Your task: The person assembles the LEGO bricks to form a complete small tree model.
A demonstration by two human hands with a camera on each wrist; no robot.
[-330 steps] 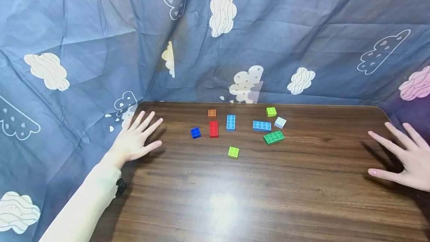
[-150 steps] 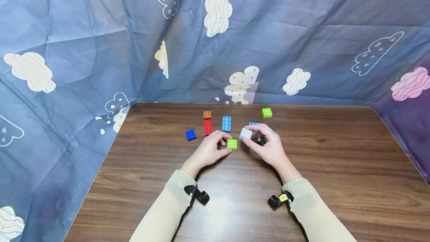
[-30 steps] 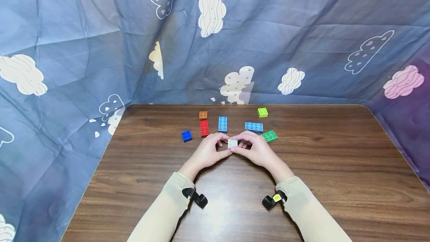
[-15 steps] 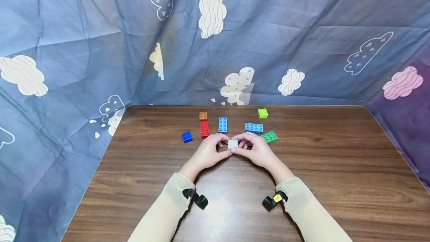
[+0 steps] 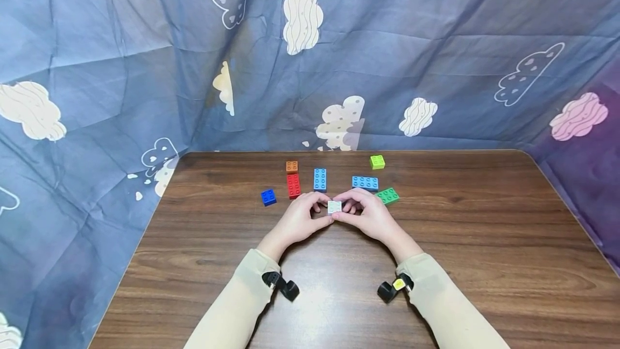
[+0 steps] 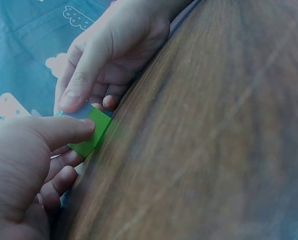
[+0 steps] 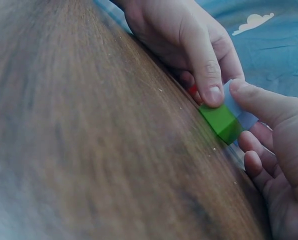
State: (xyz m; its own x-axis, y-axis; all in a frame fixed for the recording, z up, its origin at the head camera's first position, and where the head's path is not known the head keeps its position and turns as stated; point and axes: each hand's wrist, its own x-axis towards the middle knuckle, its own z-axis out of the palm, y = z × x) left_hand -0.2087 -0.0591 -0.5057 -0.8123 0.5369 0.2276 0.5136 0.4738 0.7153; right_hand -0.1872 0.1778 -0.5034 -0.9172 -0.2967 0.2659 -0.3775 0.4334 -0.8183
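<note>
White brick (image 5: 335, 207) atop lime brick (image 7: 220, 121), pinched between both hands (image 5: 300, 221) (image 5: 370, 218)

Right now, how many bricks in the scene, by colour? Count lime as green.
Green: 3, the far brick, the long brick and the brick under the white one
Blue: 3, dark blue brick and two light blue bricks
White brick: 1
Red brick: 1
Orange brick: 1
Total: 9

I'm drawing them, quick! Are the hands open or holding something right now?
Left hand: closed, pinching the lime block.
Right hand: closed, pinching the white block above it.
</note>
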